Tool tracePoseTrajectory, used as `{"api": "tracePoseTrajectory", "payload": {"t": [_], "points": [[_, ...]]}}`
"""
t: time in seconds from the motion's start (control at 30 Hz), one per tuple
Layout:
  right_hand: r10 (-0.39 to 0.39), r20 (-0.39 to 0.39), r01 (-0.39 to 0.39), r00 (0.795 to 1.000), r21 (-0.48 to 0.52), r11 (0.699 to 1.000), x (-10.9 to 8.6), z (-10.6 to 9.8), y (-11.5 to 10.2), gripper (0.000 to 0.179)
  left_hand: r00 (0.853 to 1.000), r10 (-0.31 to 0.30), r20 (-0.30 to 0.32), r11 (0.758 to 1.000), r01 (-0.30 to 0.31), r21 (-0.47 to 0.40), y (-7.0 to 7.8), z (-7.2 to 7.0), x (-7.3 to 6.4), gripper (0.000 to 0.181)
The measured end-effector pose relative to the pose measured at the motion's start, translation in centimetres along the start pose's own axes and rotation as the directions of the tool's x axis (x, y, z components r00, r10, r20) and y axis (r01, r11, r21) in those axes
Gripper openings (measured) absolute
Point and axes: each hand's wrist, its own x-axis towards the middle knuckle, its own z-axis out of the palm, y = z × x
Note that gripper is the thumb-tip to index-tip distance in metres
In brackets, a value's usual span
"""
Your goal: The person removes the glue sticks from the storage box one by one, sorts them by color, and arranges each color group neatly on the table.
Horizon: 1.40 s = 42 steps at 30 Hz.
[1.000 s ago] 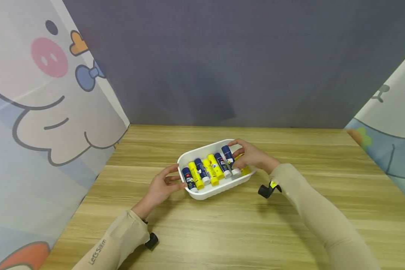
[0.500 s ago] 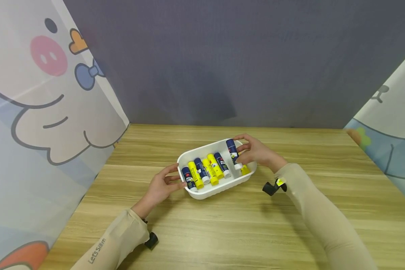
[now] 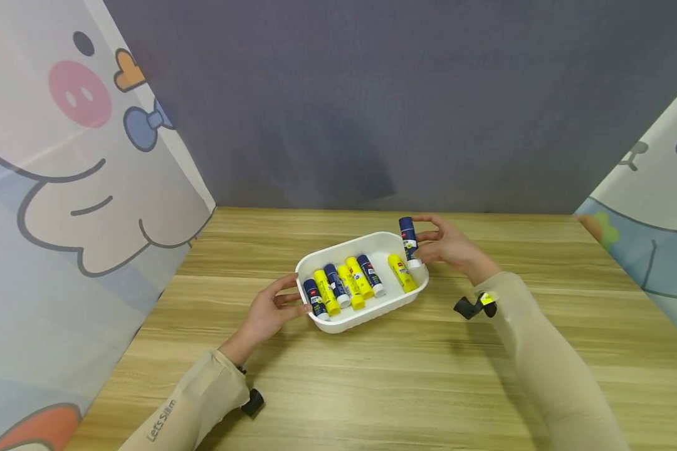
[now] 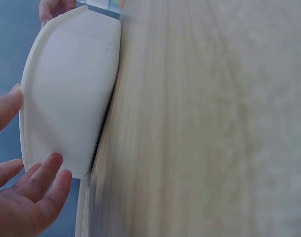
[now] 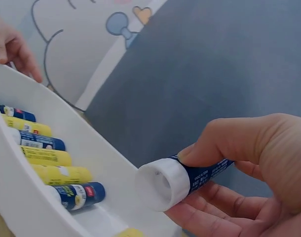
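Note:
A white plastic tray (image 3: 346, 322) stands on the table with a row of blue and yellow glue sticks lying in it. My left hand (image 3: 271, 313) touches the tray's left end, fingers spread and relaxed, with thumb and fingertips at the rim and outer wall. My right hand (image 3: 454, 247) pinches a dark blue glue stick (image 3: 409, 238) between thumb and fingers, above the tray's right end. Its white end (image 5: 163, 185) faces the right wrist camera. Below it a yellow glue stick (image 3: 402, 272) lies apart from the others, beyond a gap in the row.
The wooden table (image 3: 344, 388) extends around the tray. A dark grey panel (image 3: 338, 106) rises behind it, with cartoon-printed sheets (image 3: 90, 207) at the sides. A black wrist device (image 3: 468, 307) hangs by the right sleeve.
My right hand has lifted the dark blue glue stick from the tray and moved it to the right, baring the yellow one beneath. The left hand and tray stay nearly still.

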Motion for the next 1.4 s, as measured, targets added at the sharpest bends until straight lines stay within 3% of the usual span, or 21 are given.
{"api": "tracePoseTrajectory", "payload": {"t": [0.43,1.07,1.4], "points": [[-0.038,-0.045,0.041,0.998,0.082,0.996,-1.3,-3.3,0.4,0.079,1.000,-0.011,0.002,1.000,0.011,0.004,0.0,0.0,0.0,0.072],[0.025,-0.061,-0.015,0.998,0.170,0.985,-2.4,-7.9,3.0,0.079,1.000,0.001,-0.003,1.000,-0.001,-0.001,-0.1,0.0,-0.1,0.071],[0.084,-0.040,-0.078,0.996,0.127,0.989,-2.3,-8.9,5.4,0.087,1.000,0.000,-0.005,1.000,0.000,0.005,-0.1,0.0,-0.1,0.071]]}}
